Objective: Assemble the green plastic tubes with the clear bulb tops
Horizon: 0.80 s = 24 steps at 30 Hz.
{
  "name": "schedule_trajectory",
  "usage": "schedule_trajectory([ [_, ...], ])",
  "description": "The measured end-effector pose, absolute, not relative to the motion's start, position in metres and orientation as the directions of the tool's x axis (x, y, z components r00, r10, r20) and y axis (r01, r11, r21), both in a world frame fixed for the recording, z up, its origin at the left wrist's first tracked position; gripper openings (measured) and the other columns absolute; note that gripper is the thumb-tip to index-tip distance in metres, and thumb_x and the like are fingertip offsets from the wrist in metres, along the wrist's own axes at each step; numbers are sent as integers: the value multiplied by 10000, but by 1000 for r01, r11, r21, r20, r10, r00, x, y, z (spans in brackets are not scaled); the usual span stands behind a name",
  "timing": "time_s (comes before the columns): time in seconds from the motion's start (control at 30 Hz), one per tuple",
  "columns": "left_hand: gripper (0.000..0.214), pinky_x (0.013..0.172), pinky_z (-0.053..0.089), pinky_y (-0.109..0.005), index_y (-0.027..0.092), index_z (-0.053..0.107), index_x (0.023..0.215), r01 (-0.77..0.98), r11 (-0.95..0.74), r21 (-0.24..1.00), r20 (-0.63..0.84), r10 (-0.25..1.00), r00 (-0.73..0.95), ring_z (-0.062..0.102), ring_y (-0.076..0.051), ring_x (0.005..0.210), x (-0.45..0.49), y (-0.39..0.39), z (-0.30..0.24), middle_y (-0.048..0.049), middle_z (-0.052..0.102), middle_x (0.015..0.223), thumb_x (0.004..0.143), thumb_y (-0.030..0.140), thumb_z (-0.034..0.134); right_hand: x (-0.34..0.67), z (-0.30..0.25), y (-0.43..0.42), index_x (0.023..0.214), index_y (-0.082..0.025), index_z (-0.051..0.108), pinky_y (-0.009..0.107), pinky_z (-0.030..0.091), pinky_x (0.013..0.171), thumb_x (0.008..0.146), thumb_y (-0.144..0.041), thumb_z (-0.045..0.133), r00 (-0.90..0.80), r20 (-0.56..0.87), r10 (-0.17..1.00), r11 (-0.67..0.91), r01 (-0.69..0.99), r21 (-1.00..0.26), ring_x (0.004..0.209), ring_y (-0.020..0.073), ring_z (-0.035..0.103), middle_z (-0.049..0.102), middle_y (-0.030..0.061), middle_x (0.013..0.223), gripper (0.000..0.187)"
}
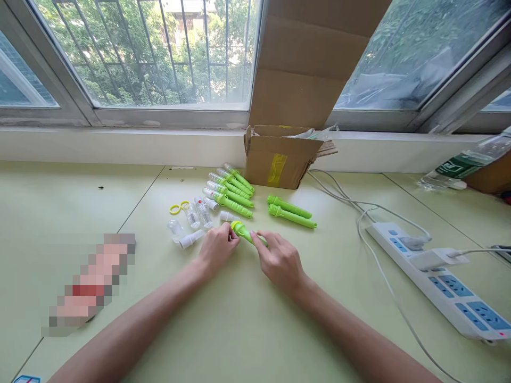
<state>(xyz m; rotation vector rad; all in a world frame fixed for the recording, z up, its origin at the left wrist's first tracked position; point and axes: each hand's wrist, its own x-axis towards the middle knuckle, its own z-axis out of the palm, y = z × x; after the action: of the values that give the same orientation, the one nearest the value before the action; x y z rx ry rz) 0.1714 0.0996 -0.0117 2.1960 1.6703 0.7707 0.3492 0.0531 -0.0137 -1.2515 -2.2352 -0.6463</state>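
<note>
My left hand and my right hand meet over the pale green table, both closed on one green plastic handle. The left fingers pinch its ribbed head end; the right fingers grip its shaft. Behind it lies a row of several assembled green handles with clear caps. Two bare green handles lie to the right. Loose clear caps and two yellow rings lie to the left of my hands.
An open cardboard box stands by the window sill. A white power strip with plugged cables lies at right. A plastic bottle lies at far right. A blurred object rests at left.
</note>
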Motion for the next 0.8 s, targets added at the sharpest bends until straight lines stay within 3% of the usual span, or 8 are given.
schedule_trajectory([
  [0.13, 110, 525, 354, -219, 183, 471, 655, 760, -368, 536, 309, 923, 229, 481, -96, 482, 168, 101, -17, 23, 550, 558, 750, 147, 514, 349, -15, 54, 1241, -128, 561, 252, 400, 552, 872, -276, 512, -280, 486, 828, 412, 892, -188, 647, 130, 549, 630, 82, 979, 401],
  [0.27, 119, 508, 340, -234, 178, 493, 666, 801, -469, 372, 390, 862, 323, 520, -114, 486, 166, 102, -22, 5, 572, 564, 773, 133, 474, 349, -14, 53, 1216, -144, 592, 246, 398, 556, 899, -289, 458, -270, 384, 883, 394, 871, -294, 619, 134, 544, 624, 40, 801, 373],
  [0.4, 144, 469, 299, -260, 169, 522, 686, 786, -598, 156, 439, 755, 488, 535, -130, 470, 165, 101, -24, -8, 579, 556, 796, 127, 441, 348, -16, 51, 1229, -140, 588, 237, 374, 534, 902, -277, 454, -270, 399, 876, 400, 870, -288, 590, 119, 519, 614, 39, 797, 378],
  [0.47, 158, 468, 303, -259, 168, 529, 692, 773, -617, 145, 464, 733, 498, 547, -130, 479, 165, 99, -23, -9, 588, 561, 814, 140, 433, 349, -18, 51, 1227, -142, 591, 230, 360, 525, 901, -273, 465, -264, 448, 855, 410, 871, -269, 583, 110, 512, 614, 39, 802, 373],
  [0.67, 179, 509, 367, -218, 173, 531, 717, 758, -487, 434, 452, 846, 284, 524, -89, 473, 168, 98, -17, 16, 599, 588, 859, 259, 464, 356, -20, 58, 1224, -235, 609, 215, 314, 525, 892, -220, 514, -250, 661, 708, 418, 902, -106, 573, 77, 488, 609, 25, 819, 346],
  [0.8, 163, 502, 361, -214, 180, 547, 801, 727, -467, 504, 438, 863, 251, 501, -83, 461, 167, 98, -16, 29, 586, 593, 870, 300, 458, 359, -19, 60, 1224, -248, 611, 217, 307, 549, 868, -161, 539, -321, 700, 638, 410, 911, 43, 636, 92, 508, 600, 35, 814, 373],
])
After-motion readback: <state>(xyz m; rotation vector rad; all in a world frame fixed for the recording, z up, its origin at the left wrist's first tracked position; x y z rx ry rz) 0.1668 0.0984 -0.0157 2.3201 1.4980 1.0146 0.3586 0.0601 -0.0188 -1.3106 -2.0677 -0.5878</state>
